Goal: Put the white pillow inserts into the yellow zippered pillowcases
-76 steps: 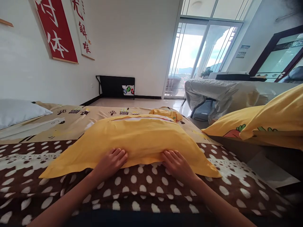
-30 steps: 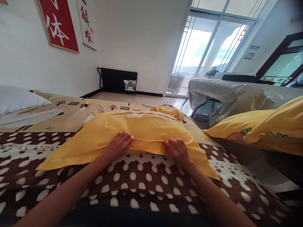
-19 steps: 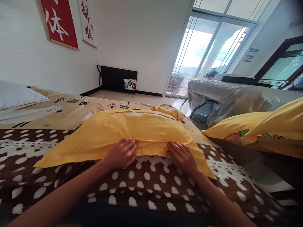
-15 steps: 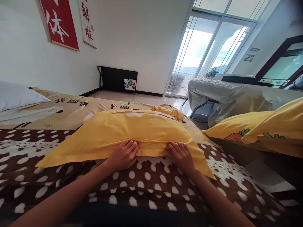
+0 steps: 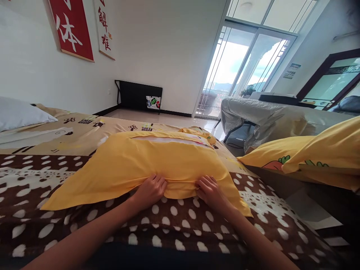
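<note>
A yellow pillow point(image 5: 132, 161) lies across the bed in front of me, its near edge folded up into a crease. My left hand point(image 5: 153, 189) is closed on that near edge, left of the middle. Closed on the same edge further right is my right hand point(image 5: 209, 189). Between them a flap of yellow cloth hangs down over the blanket. Along the pillow's far side a slit in the cover gapes, and a whitish filling point(image 5: 168, 140) shows in it. My fingertips are partly hidden by the cloth.
Under the pillow spreads a brown blanket point(image 5: 140, 228) with white spots. A white pillow point(image 5: 22, 114) lies at the far left. To the right, yellow pillows point(image 5: 309, 150) with carrot prints are stacked. A plastic-wrapped piece of furniture point(image 5: 258, 116) stands behind them, near a glass door point(image 5: 242, 63).
Both hands have drawn the pillow's near edge slightly toward me. The slit on the far side shows wider, with more of the whitish filling visible.
</note>
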{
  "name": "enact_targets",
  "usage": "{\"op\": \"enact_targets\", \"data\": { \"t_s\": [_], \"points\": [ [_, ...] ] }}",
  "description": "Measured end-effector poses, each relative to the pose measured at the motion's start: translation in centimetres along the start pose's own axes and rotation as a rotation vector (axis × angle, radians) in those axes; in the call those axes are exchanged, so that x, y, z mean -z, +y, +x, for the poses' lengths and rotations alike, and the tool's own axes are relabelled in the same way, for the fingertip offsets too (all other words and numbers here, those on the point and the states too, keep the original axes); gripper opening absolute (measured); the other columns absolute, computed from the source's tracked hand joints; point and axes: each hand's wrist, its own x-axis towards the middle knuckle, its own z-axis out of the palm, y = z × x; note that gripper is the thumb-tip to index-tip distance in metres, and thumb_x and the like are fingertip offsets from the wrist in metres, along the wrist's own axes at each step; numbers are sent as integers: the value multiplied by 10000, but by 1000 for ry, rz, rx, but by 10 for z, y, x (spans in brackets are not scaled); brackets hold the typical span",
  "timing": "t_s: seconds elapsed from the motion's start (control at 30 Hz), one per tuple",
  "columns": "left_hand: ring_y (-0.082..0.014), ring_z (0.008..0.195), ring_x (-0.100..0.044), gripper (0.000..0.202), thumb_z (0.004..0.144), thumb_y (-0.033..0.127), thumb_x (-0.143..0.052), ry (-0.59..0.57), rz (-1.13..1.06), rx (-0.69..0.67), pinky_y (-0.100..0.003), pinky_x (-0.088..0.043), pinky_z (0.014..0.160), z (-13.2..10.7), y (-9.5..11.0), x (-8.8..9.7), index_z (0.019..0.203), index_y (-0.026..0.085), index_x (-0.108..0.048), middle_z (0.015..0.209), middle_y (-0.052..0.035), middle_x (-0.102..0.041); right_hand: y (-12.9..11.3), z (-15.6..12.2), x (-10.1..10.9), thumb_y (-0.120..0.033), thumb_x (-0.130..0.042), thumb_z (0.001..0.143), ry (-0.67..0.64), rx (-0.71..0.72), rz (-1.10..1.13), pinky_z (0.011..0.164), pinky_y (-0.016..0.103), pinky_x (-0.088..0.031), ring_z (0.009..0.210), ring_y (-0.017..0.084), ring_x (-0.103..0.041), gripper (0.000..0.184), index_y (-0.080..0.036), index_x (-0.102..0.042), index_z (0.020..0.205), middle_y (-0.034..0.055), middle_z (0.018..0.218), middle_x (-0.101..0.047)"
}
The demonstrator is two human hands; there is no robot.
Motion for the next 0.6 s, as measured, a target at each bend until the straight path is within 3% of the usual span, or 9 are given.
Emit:
{"op": "enact_targets", "data": {
  "t_s": [0.13, 0.2, 0.27, 0.33, 0.47, 0.53, 0.6],
  "points": [
    [-219, 730, -521, 86, 833, 73, -485, -44, -31, -34, -339, -372, 650, -14, 14, 2, 801, 125, -545, 767, -71, -550, -10, -13, -10, -114, -461, 854, 8, 32, -118, 706, 318, -366, 733, 198, -481, 133, -184, -539, 772, 45, 746, -556],
    [-214, 726, -517, 86, 831, 76, -488, -41, -45, -39, -339, -371, 654, -12, 11, 5, 798, 133, -543, 765, -65, -550, -10, -11, -12, -100, -443, 854, 30, 56, -183, 708, 325, -362, 725, 202, -477, 156, -183, -537, 761, 47, 726, -548],
    [-209, 728, -519, 93, 840, 89, -479, 9, -32, -21, -338, -377, 668, 3, -7, 13, 807, 140, -550, 772, -62, -562, -4, 3, -6, -85, -424, 855, 55, 79, -253, 707, 332, -359, 724, 208, -478, 173, -185, -536, 769, 52, 722, -550],
    [-213, 741, -527, 128, 844, 79, -451, 84, 22, 50, -339, -385, 679, 30, -36, 27, 831, 138, -564, 796, -74, -584, 7, 31, 7, -87, -411, 857, 123, 27, -302, 695, 339, -360, 720, 218, -474, 170, -190, -527, 786, 62, 729, -554],
    [-256, 809, -520, 213, 842, 50, -371, 219, 107, 326, -358, -386, 682, 77, -91, 52, 889, 121, -566, 860, -131, -583, 26, 97, 29, -139, -398, 882, 510, -323, -201, 692, 345, -377, 745, 235, -472, 119, -208, -491, 857, 75, 774, -542],
    [-252, 814, -508, 234, 847, 56, -350, 309, 132, 369, -358, -390, 694, 81, -100, 53, 896, 141, -562, 874, -126, -577, 28, 115, 28, -134, -353, 897, 625, -359, -146, 728, 356, -385, 783, 241, -478, 160, -203, -496, 919, 88, 809, -544],
    [-252, 808, -497, 244, 842, 56, -341, 361, 133, 363, -363, -396, 705, 75, -100, 44, 899, 155, -556, 866, -120, -572, 27, 121, 22, -136, -321, 908, 612, -340, -121, 740, 357, -386, 806, 244, -486, 201, -190, -510, 953, 100, 824, -548]
  ]
}}
